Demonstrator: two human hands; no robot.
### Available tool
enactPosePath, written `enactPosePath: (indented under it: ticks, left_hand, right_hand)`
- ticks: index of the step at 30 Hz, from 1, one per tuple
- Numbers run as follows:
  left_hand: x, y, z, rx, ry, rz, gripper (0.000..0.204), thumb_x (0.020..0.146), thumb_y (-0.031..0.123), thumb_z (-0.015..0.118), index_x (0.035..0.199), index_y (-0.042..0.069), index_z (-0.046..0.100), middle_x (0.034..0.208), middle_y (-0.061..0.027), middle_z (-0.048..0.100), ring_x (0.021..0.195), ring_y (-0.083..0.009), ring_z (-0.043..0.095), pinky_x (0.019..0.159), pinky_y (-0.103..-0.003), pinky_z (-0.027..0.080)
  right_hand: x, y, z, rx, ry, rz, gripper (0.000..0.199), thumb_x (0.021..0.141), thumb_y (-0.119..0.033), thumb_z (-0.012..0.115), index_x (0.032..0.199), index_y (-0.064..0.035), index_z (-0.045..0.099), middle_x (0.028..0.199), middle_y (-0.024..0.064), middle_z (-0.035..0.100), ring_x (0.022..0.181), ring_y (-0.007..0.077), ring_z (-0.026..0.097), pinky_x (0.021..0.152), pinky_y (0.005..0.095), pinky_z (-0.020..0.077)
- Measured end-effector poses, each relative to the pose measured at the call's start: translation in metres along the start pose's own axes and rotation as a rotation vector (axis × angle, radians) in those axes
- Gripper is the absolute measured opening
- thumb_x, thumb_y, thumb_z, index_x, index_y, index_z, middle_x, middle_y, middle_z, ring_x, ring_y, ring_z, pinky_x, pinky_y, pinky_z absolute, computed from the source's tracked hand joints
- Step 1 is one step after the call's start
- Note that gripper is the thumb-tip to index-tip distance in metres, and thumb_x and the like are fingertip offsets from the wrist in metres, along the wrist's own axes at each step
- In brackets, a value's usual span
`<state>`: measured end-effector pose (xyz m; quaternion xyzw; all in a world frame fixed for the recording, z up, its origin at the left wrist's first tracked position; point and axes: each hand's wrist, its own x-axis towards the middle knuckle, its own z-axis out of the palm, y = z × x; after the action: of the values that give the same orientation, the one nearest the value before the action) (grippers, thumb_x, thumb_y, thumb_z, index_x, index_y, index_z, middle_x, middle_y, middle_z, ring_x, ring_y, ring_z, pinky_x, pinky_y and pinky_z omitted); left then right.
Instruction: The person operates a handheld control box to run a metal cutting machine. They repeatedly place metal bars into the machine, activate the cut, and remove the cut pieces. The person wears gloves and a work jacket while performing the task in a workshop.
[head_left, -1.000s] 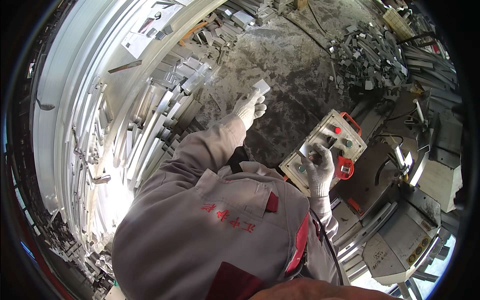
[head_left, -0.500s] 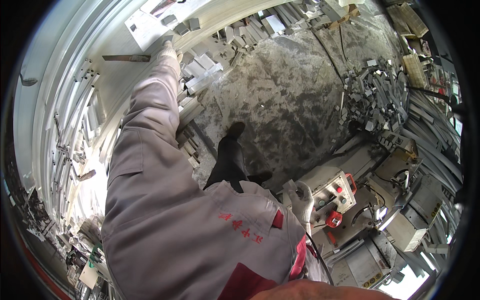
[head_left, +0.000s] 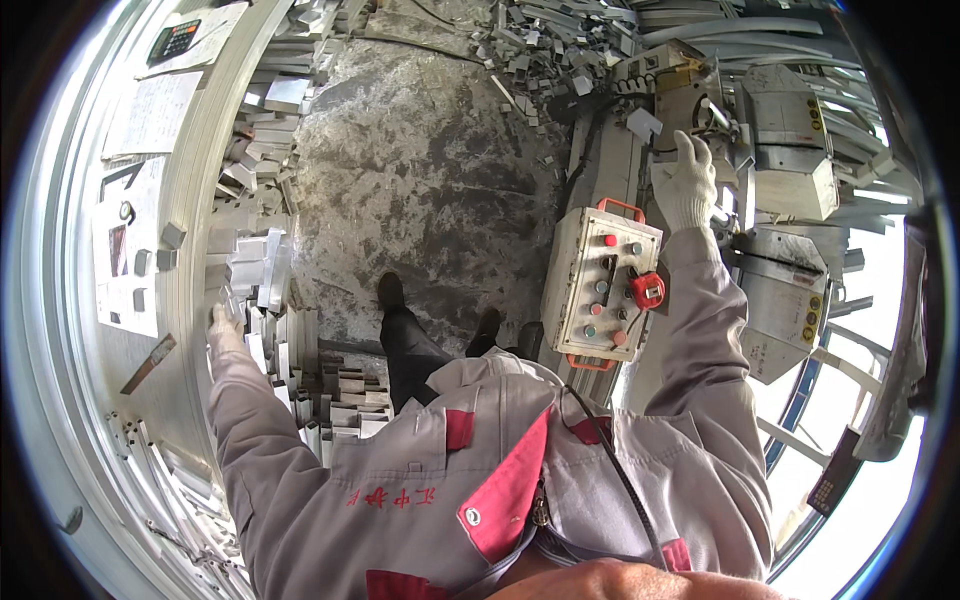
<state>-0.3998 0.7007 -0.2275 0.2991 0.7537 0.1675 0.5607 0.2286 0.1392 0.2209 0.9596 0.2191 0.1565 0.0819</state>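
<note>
My left hand [head_left: 226, 328], in a pale glove, reaches to the edge of the left-hand bench, at a stack of short aluminium profile pieces [head_left: 250, 265]. Its fingertips blend into the bright pieces, so I cannot make out whether it grips one. On the right my gloved right hand [head_left: 686, 182] is stretched out over the saw-like machine, its fingers apart. Just beyond these fingers a small flat metal piece [head_left: 645, 123] shows, seemingly apart from the hand. Below that hand is a control box [head_left: 600, 290] with several buttons and a red tape measure [head_left: 648, 291].
Sheets of paper [head_left: 150, 115], a calculator [head_left: 175, 42], small metal blocks [head_left: 166, 259] and a rusty flat bar [head_left: 148, 364] lie on the left bench. Metal offcuts [head_left: 545, 45] heap on the floor ahead. Grey machine housings [head_left: 785, 180] stand at the right.
The view has swung to the right. My right hand has moved from beside the control box out over the machine. My left hand has come back from the papers to the stacked pieces.
</note>
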Motion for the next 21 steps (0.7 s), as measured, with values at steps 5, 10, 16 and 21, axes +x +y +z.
enactPosePath:
  ticks: [5,10,16,21]
  left_hand:
    - [-0.068,-0.09,0.0,0.14,-0.075,-0.198,0.05,0.1,0.048,0.071,0.14,0.02,0.062,0.095,-0.0008,0.072,0.084,-0.0219,0.068,0.071,-0.036,0.053]
    - [-0.159,-0.155,0.04,0.26,-0.331,-0.288,0.028,0.105,0.046,0.062,0.121,0.023,0.06,0.092,0.0038,0.067,0.08,-0.0232,0.066,0.067,-0.043,0.051]
    - [-0.23,-0.185,0.126,0.344,-0.714,-0.16,0.029,0.109,0.052,0.058,0.124,0.028,0.062,0.115,0.0067,0.069,0.099,-0.026,0.069,0.077,-0.047,0.056]
    - [-0.356,-0.198,0.202,0.398,-0.481,0.166,0.044,0.102,0.045,0.075,0.141,0.032,0.06,0.129,-0.0002,0.071,0.093,-0.0261,0.074,0.076,-0.043,0.061]
  right_hand:
    - [-0.07,0.03,-0.018,0.314,0.026,0.146,0.05,0.087,-0.021,0.08,0.135,-0.01,0.068,0.136,0.0156,0.067,0.119,0.0373,0.068,0.1,0.0472,0.0573]
    - [-0.227,0.033,-0.015,0.59,-0.055,0.11,0.035,0.079,-0.009,0.079,0.114,-0.0127,0.074,0.119,0.0082,0.072,0.111,0.0353,0.069,0.092,0.0471,0.058]
    - [-0.361,0.211,0.002,0.439,0.043,0.472,0.04,0.082,-0.013,0.079,0.121,-0.0144,0.073,0.125,0.0095,0.071,0.114,0.0348,0.068,0.095,0.046,0.0577]
    - [-0.493,0.413,0.035,0.128,0.1,0.789,0.055,0.084,-0.018,0.081,0.136,-0.0114,0.066,0.135,0.0173,0.066,0.125,0.0406,0.063,0.106,0.0504,0.0528]
